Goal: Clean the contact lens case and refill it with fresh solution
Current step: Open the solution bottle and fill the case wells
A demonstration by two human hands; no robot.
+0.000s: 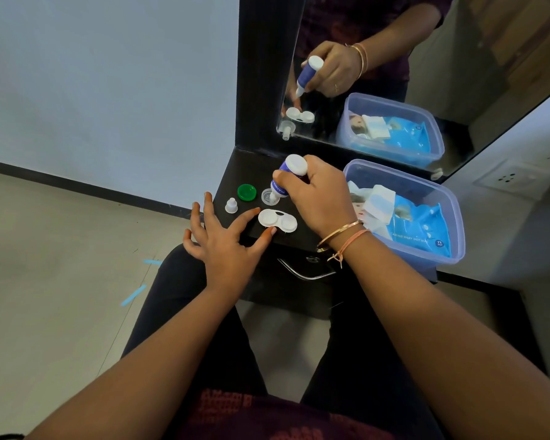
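Note:
A white two-well contact lens case [277, 221] lies open on the dark shelf [232, 182]. My left hand [226, 239] is spread flat, its thumb and index fingertip touching the case's left well. My right hand [318, 195] grips a small blue-and-white solution bottle [288, 176], turned nozzle down over a translucent white cap [269, 197] just behind the case. A green case cap [246, 192] and the bottle's small white cap [231, 205] sit to the left.
A clear blue plastic box [451, 211] with a wet-wipe pack and tissues stands at the right of the shelf. A mirror [378, 74] in a black frame rises behind. A metal drawer handle [302, 273] sits below the shelf edge.

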